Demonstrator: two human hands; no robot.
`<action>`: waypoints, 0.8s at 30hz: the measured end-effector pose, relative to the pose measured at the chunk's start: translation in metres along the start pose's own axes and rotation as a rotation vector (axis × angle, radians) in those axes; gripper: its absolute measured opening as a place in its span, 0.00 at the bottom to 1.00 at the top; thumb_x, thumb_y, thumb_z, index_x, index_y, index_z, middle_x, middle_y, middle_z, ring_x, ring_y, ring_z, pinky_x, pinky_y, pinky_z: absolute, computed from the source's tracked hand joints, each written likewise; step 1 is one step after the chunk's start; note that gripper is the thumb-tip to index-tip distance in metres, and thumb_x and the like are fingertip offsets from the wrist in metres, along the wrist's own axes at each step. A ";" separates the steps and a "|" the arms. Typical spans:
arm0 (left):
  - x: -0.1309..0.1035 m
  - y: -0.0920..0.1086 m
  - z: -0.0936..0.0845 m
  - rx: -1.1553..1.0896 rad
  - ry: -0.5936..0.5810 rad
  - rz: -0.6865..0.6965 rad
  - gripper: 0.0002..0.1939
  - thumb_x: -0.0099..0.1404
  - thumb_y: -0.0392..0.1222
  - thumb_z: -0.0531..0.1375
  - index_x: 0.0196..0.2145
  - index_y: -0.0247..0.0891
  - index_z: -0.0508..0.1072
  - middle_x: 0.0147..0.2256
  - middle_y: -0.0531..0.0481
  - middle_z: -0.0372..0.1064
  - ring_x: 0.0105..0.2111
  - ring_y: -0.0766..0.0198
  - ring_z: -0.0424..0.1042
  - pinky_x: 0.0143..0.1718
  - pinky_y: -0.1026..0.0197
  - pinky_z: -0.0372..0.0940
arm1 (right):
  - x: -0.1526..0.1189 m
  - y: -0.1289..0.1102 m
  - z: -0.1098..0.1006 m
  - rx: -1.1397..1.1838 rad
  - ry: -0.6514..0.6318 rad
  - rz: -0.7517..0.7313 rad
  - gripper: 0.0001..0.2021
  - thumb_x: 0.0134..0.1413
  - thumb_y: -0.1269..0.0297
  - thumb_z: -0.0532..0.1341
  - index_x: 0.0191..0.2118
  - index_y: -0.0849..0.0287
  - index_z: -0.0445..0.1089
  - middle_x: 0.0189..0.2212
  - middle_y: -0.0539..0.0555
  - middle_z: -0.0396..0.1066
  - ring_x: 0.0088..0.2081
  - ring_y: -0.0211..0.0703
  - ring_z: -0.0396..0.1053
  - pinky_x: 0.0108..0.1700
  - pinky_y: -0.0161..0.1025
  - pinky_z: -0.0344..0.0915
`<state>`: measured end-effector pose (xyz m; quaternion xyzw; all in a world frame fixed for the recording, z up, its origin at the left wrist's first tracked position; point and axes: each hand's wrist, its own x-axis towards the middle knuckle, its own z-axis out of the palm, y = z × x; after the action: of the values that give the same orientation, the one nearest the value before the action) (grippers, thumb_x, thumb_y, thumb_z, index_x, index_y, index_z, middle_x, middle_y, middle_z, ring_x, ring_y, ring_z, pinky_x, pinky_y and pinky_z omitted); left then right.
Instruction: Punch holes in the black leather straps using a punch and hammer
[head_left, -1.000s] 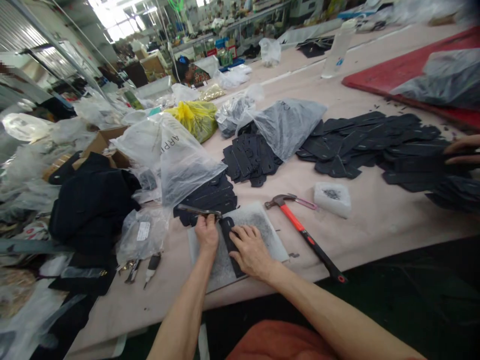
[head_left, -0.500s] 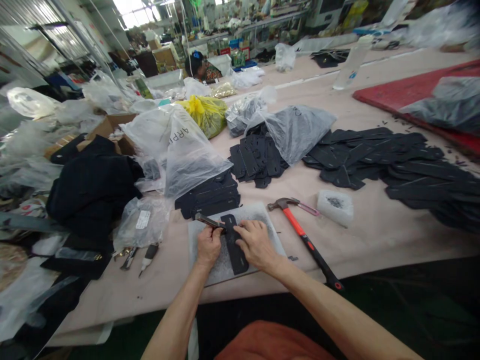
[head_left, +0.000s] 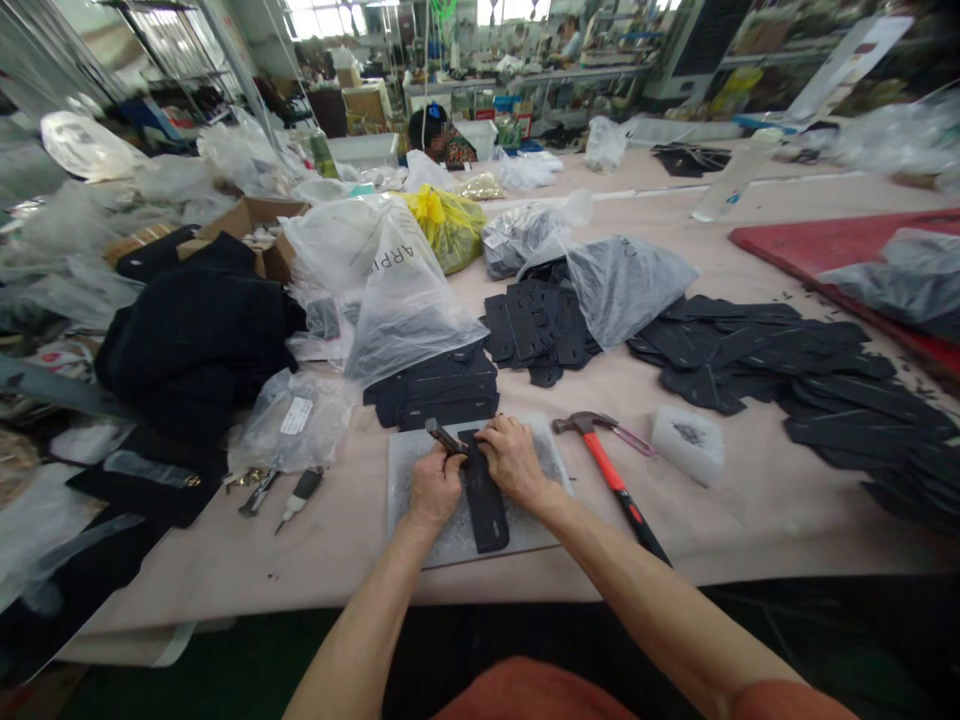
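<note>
A dark metal tool (head_left: 442,434) is gripped in my left hand (head_left: 436,486), its tip against the left edge of a black strip (head_left: 486,508). The strip lies lengthwise on a grey-white board (head_left: 409,455). My right hand (head_left: 512,462) rests at the upper right edge of the strip, fingers bent; whether they pinch anything is too small to tell. To the right of the board lies a claw hammer (head_left: 604,465) with a red and black handle. Behind the board sits a stack of black pieces (head_left: 448,388).
A clear block with small dark bits (head_left: 688,440) stands right of the hammer. Black pieces (head_left: 750,345) are heaped at the right. At left are a plastic bag (head_left: 289,420), a white-tipped bottle (head_left: 300,498) and dark cloth (head_left: 191,345). A person sits beyond the table.
The view has shifted, so the table's things appear further right and mostly lower. My right hand has moved up along the strip, uncovering more of its lower part. My left hand still holds the tool.
</note>
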<state>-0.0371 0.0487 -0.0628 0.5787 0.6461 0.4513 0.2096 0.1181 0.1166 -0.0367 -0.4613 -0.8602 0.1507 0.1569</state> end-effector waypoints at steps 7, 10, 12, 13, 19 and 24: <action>0.002 0.000 0.000 0.038 0.000 0.007 0.11 0.66 0.37 0.53 0.40 0.37 0.75 0.37 0.46 0.76 0.38 0.57 0.76 0.41 0.60 0.70 | 0.006 0.000 -0.002 0.097 -0.008 0.044 0.07 0.60 0.71 0.57 0.36 0.57 0.73 0.40 0.55 0.69 0.44 0.48 0.62 0.44 0.43 0.52; 0.003 0.000 0.000 0.051 -0.003 0.006 0.11 0.66 0.37 0.53 0.40 0.37 0.75 0.37 0.46 0.76 0.38 0.57 0.76 0.41 0.60 0.69 | 0.010 -0.001 -0.001 0.137 0.008 0.037 0.07 0.57 0.73 0.57 0.31 0.59 0.70 0.38 0.56 0.68 0.43 0.48 0.61 0.44 0.43 0.51; 0.002 0.000 0.001 0.073 -0.006 0.005 0.11 0.65 0.37 0.53 0.40 0.37 0.74 0.37 0.45 0.76 0.38 0.57 0.76 0.40 0.60 0.69 | 0.010 -0.001 0.000 0.167 0.020 0.027 0.06 0.55 0.74 0.56 0.30 0.60 0.68 0.37 0.56 0.67 0.42 0.47 0.60 0.44 0.43 0.52; 0.002 0.000 0.001 0.094 -0.006 0.002 0.11 0.66 0.37 0.52 0.39 0.37 0.74 0.37 0.45 0.76 0.37 0.56 0.76 0.40 0.60 0.69 | 0.009 -0.001 0.000 0.184 0.025 0.020 0.06 0.55 0.74 0.56 0.30 0.60 0.67 0.37 0.56 0.67 0.42 0.47 0.61 0.45 0.43 0.52; -0.002 0.000 0.004 0.244 -0.047 0.043 0.11 0.67 0.37 0.52 0.38 0.37 0.74 0.37 0.44 0.76 0.37 0.55 0.76 0.39 0.59 0.69 | -0.026 0.004 0.002 0.387 0.110 -0.004 0.05 0.57 0.70 0.52 0.31 0.58 0.62 0.32 0.53 0.67 0.37 0.43 0.63 0.42 0.40 0.58; -0.001 0.003 0.004 0.235 -0.020 0.048 0.11 0.67 0.38 0.52 0.38 0.37 0.74 0.35 0.45 0.76 0.34 0.55 0.76 0.36 0.59 0.69 | -0.040 0.010 -0.001 0.442 0.259 0.113 0.08 0.59 0.69 0.53 0.40 0.59 0.68 0.33 0.53 0.70 0.37 0.45 0.66 0.42 0.41 0.58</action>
<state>-0.0327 0.0491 -0.0628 0.6191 0.6784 0.3716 0.1357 0.1472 0.0887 -0.0453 -0.4784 -0.7521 0.2834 0.3539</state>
